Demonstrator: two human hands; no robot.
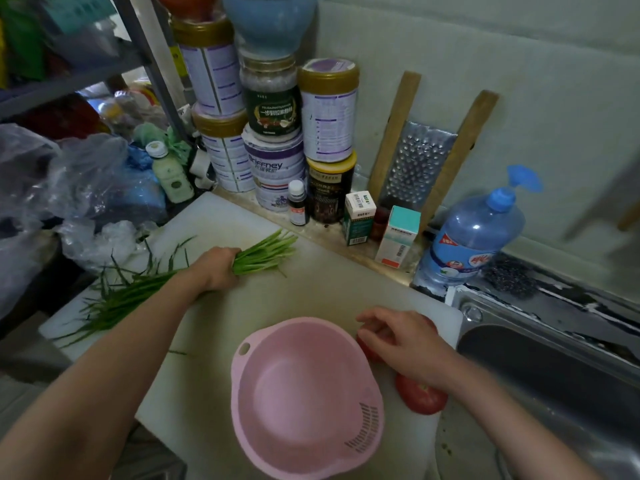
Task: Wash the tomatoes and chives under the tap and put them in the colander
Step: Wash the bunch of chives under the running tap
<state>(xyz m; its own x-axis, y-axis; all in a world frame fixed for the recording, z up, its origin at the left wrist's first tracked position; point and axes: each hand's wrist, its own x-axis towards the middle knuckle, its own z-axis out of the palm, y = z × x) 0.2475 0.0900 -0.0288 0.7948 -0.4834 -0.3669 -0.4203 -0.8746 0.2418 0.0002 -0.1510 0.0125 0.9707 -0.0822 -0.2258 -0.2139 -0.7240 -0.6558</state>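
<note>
Sitting on white board (311, 282): pink colander (304, 393)

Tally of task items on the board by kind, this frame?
Tomatoes: 2 sure; the right hand covers one and may hide another
Chive bunch: 1, gripped by the left hand
Pink colander: 1
Total: 4
</note>
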